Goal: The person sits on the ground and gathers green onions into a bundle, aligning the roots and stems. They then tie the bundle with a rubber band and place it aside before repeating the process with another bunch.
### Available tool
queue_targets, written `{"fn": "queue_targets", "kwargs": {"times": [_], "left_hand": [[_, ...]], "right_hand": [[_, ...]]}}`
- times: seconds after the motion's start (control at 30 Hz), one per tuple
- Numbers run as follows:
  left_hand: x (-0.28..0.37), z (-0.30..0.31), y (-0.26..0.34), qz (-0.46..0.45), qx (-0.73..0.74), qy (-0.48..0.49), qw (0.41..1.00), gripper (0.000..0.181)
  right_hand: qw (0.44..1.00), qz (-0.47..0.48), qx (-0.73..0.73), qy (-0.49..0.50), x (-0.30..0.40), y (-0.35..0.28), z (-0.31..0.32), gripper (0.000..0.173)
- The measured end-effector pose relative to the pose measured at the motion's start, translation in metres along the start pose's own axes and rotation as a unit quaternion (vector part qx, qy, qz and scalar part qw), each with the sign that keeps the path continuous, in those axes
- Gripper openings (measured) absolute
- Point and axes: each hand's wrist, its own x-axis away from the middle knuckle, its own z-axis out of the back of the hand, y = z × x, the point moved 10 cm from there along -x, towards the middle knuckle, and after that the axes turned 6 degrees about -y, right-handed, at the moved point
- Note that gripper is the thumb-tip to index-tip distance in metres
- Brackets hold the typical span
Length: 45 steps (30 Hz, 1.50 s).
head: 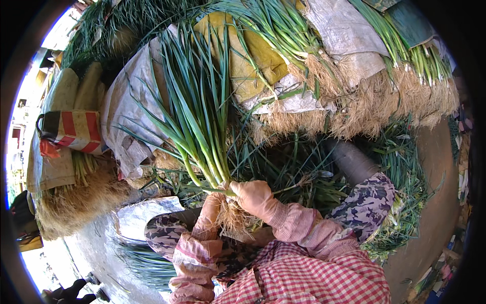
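A bunch of green onions (197, 133) stands nearly upright before me, its long green leaves pointing away and its tan roots (231, 218) hanging toward my lap. My left hand (210, 209), in a pale glove, is around the underside of the bunch near the root end. Gloved as well, my right hand (254, 195) closes on the bases of the stalks from the right side. A single leaf crosses in front of the bunch at my hands. The fingertips of both hands are partly hidden.
More rooted green onions (281, 30) lie on yellow cloth (250, 57) and white woven sacks (341, 26) ahead. Loose leaves (288, 167) cover the ground between my knees. At left are a striped bag (79, 131) and covered bunches. Further greens (148, 266) lie beside my left leg.
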Motion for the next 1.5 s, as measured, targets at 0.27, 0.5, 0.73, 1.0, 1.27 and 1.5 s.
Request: {"fn": "queue_targets", "kwargs": {"times": [0.27, 0.5, 0.73, 1.0, 1.27, 1.5], "left_hand": [[0.041, -0.138, 0.046, 0.097, 0.282, -0.161, 0.941, 0.025], [0.037, -0.084, 0.031, 0.116, 0.172, -0.053, 0.977, 0.031], [0.040, -0.069, 0.029, 0.102, 0.080, 0.042, 0.991, 0.028], [0.037, -0.060, 0.041, 0.079, 0.037, 0.056, 0.995, 0.026], [0.049, -0.146, 0.067, 0.098, 0.294, -0.185, 0.933, 0.066], [0.061, -0.133, 0.073, 0.056, 0.226, -0.106, 0.967, 0.032]], "right_hand": [[0.790, -0.111, -0.575, 0.184, 0.022, 0.089, 0.045, 0.020], [0.713, -0.140, -0.680, -0.096, -0.026, 0.051, -0.037, 0.026], [0.683, -0.186, -0.698, -0.108, -0.010, 0.049, -0.056, 0.020], [0.988, -0.041, -0.132, 0.075, 0.002, 0.018, 0.000, 0.015], [0.786, -0.180, -0.588, -0.066, -0.021, 0.045, -0.005, 0.040], [0.811, -0.201, 0.025, -0.548, 0.078, 0.099, -0.094, 0.037]]}}
